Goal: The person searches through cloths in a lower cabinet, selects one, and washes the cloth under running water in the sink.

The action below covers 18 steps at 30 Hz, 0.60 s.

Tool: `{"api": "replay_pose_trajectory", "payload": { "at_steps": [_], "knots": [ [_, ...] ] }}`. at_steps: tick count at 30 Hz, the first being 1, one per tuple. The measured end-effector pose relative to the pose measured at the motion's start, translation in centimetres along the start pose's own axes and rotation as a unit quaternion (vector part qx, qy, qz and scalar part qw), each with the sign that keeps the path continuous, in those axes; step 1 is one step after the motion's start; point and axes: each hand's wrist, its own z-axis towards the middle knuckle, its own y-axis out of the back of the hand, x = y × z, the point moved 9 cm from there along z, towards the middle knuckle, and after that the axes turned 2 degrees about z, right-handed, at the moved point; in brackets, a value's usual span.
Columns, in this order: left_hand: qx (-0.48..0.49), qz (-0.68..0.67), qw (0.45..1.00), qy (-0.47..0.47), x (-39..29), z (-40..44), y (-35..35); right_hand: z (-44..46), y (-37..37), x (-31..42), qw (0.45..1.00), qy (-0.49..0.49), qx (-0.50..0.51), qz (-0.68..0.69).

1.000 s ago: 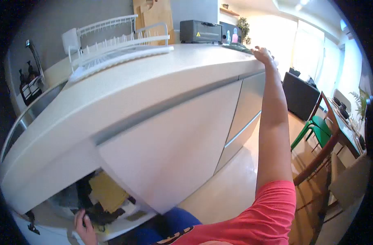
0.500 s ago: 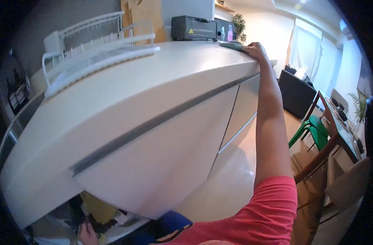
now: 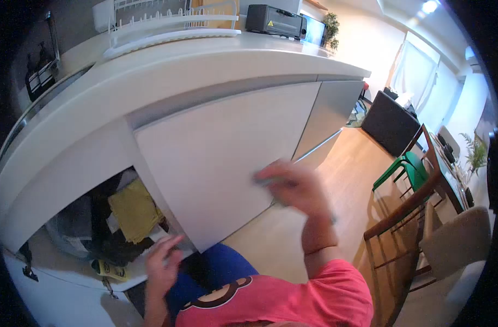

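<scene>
My left hand (image 3: 163,264) is beside the open low cabinet, its fingers stretched and apart, holding nothing. Just beyond it inside the cabinet (image 3: 175,231), a folded yellow cloth (image 3: 132,210) lies among dark bags and other items. My right hand (image 3: 292,185) is in the air before the white cabinet front (image 3: 221,141), smeared by motion. Its fingers are closed on a small dark green cloth (image 3: 266,181), mostly hidden by the hand.
A white dish rack (image 3: 172,35) and a black toaster oven (image 3: 273,22) stand on the white counter (image 3: 216,60). A yellow-and-black packet (image 3: 111,270) lies at the cabinet's lower edge. To the right are a green chair (image 3: 412,169), a dining table (image 3: 450,174) and a dark sofa (image 3: 393,122).
My right hand has come down from the counter's far end toward me, and the green cloth is gone from there. My left hand has drawn back out of the low cabinet.
</scene>
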Motion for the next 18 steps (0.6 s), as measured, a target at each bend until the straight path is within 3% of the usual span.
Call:
{"api": "replay_pose_trajectory", "payload": {
  "at_steps": [2, 4, 7, 8, 9, 11, 13, 15, 17, 18],
  "knots": [
    [-0.044, 0.008, 0.998, -0.048, -4.5, 0.7, -1.5, -0.3, -9.3, -0.1, 0.992, 0.056, 0.111, 0.034],
    [-0.049, -0.016, 0.998, 0.032, -3.7, 0.5, -1.8, -0.7, -15.0, 0.9, 0.981, 0.059, 0.167, 0.084],
    [-0.075, -0.005, 0.989, 0.129, 0.2, -1.4, 0.6, -0.5, -19.1, 1.4, 0.970, 0.069, 0.227, 0.052],
    [-0.046, -0.028, 0.982, 0.182, 0.9, -2.2, 1.7, -0.6, -19.9, 2.4, 0.961, 0.063, 0.261, 0.066],
    [-0.014, 0.035, 0.992, 0.122, 0.6, -2.8, 2.7, -1.0, -20.9, 3.1, 0.952, 0.086, 0.283, 0.076],
    [-0.048, 0.100, 0.994, 0.023, -0.6, -4.4, 4.9, -2.0, -23.4, 4.7, 0.922, 0.141, 0.344, 0.110],
    [-0.123, 0.078, 0.989, 0.007, -0.1, -6.0, 7.6, -2.6, -25.9, 4.7, 0.902, 0.150, 0.400, 0.053],
    [-0.134, -0.020, 0.969, 0.208, 3.3, -9.0, 9.4, -2.4, -27.4, 5.2, 0.896, 0.201, 0.389, 0.075],
    [-0.154, -0.013, 0.964, 0.217, 3.5, -11.8, 11.6, -1.6, -26.7, 6.7, 0.911, 0.217, 0.285, 0.202],
    [-0.158, -0.016, 0.964, 0.212, 3.6, -12.6, 12.1, -1.5, -27.3, 6.3, 0.915, 0.154, 0.313, 0.204]
  ]
}}
